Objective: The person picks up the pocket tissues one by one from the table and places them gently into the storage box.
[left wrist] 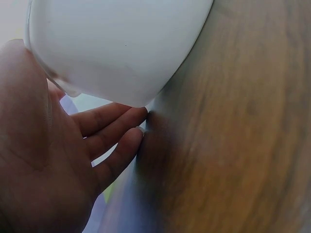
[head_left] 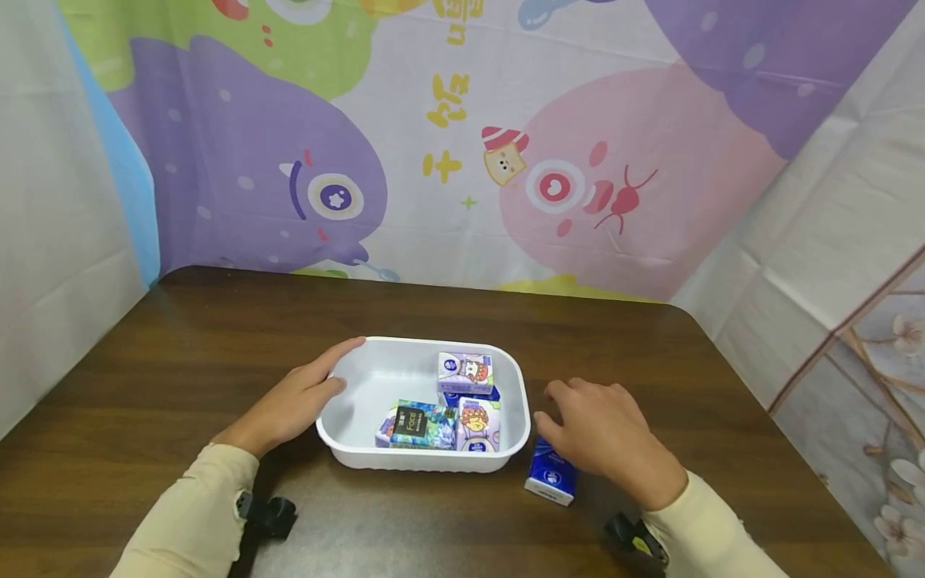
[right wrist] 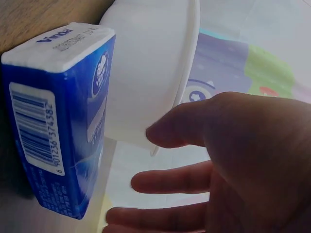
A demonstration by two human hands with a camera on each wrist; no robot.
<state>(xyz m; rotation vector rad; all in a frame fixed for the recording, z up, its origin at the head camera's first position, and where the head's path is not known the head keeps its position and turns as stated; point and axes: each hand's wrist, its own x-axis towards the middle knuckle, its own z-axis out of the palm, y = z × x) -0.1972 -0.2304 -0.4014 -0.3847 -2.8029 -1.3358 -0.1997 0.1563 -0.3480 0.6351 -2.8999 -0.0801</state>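
Observation:
A white plastic basin (head_left: 390,460) stands on the table, its left end gripped by my left hand (head_left: 292,401). The thumb reaches over the rim while the other fingers lie along the outside. Inside are several tissue packs: a purple cartoon one (head_left: 465,372) over a dark blue one (head_left: 491,394), another cartoon pack (head_left: 478,424), and a green-blue pack with a black label (head_left: 422,425) overlapping one more. Right of the basin lies a blue Vinda tissue pack (right wrist: 73,126). My right hand (head_left: 596,421) hovers just over it, fingers spread and apart from it in the right wrist view.
The brown wooden table (head_left: 238,345) extends around the basin on all sides. A cartoon-printed curtain (head_left: 433,225) hangs behind its far edge, with pale cloth at both sides. Black straps with small cameras (head_left: 270,516) sit at both wrists.

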